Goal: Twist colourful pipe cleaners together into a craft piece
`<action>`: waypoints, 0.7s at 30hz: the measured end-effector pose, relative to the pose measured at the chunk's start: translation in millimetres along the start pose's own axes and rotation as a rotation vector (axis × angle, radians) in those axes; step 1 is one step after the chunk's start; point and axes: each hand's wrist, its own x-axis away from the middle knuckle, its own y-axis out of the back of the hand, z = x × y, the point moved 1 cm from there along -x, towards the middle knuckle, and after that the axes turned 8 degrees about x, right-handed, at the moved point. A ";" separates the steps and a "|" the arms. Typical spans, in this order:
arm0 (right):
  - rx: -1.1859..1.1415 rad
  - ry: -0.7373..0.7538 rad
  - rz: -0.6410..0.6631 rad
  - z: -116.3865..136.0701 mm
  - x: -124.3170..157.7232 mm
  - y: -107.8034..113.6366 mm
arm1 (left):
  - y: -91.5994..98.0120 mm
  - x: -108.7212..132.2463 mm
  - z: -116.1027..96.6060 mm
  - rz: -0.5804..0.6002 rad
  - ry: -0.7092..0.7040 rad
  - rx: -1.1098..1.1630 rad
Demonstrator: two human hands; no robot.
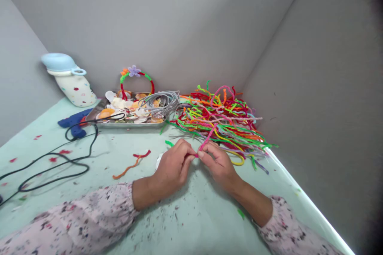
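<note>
Both hands meet over the middle of the table, pinching one pink pipe cleaner (208, 137). My left hand (174, 163) grips it between thumb and forefinger. Close beside, my right hand (219, 164) pinches the same piece, and its free end sticks up and away towards the back. Just beyond my right hand lies a large heap of pipe cleaners (227, 117) in many colours. To the left of my left hand rests a short orange and red twisted pipe cleaner (131, 166). A green end (169, 143) and something whitish, mostly hidden, show behind my left hand.
A metal tray (134, 126) of shells holds a coil of grey cord (164, 102). Behind stands a pipe-cleaner hoop with flowers (134, 71). At left are a white bottle (74, 87), blue glue gun (74, 121) and its looping black cable (64, 157). Grey walls enclose the table (191, 223).
</note>
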 end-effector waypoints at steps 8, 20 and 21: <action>0.036 0.051 -0.031 -3.0 -1.0 -0.5 | -2.2 -0.4 1.4 0.005 0.003 0.003; -0.049 0.004 -0.031 -1.8 0.0 -1.9 | -2.4 0.3 -2.8 0.002 -0.029 0.010; -0.036 0.027 -0.060 -2.0 0.5 -1.1 | -2.2 -0.1 -3.0 -0.014 -0.024 0.021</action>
